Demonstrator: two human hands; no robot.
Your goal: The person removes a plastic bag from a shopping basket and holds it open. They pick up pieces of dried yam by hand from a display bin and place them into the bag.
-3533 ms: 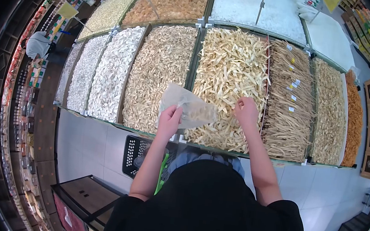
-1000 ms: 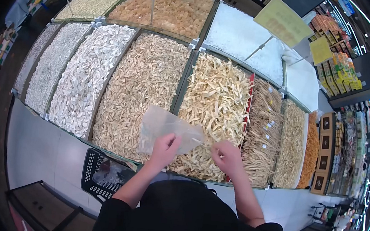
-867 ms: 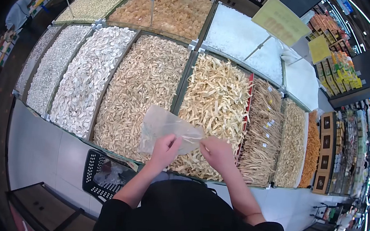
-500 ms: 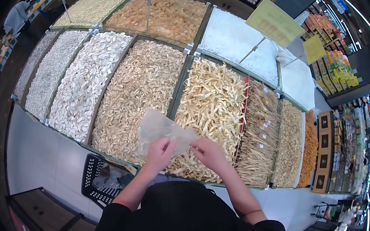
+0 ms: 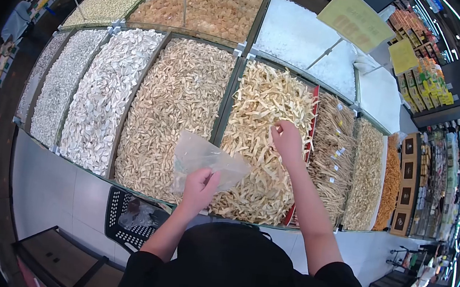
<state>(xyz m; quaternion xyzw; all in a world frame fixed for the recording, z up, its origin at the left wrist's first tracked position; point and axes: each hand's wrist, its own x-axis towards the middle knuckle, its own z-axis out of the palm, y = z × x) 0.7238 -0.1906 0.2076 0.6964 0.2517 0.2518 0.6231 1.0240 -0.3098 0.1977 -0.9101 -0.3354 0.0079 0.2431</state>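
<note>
My left hand point(image 5: 201, 188) is closed on a clear plastic bag point(image 5: 206, 158), which spreads out flat over the bins from my fingers. The bag overlaps the bin of slender beige dried slices point(image 5: 180, 88) and the neighbouring pale yellow dried strips point(image 5: 260, 175). Above the upper part of those strips, my right hand point(image 5: 286, 141) has its fingers curled in, thumb and fingertips close together at the strips. I cannot tell what is in that pinch.
White dried slices point(image 5: 107, 86) fill a bin to the left. Right of a red divider point(image 5: 314, 118) lie thin brown stalks point(image 5: 330, 148). Amber lumps point(image 5: 199, 6) and white crystals point(image 5: 302, 44) sit behind. A black basket point(image 5: 121, 219) is below, and a yellow price sign point(image 5: 355, 19) stands over the back row.
My right hand has left the bag's right edge and moved up and right over the pale yellow strips. My left hand stays put with the bag.
</note>
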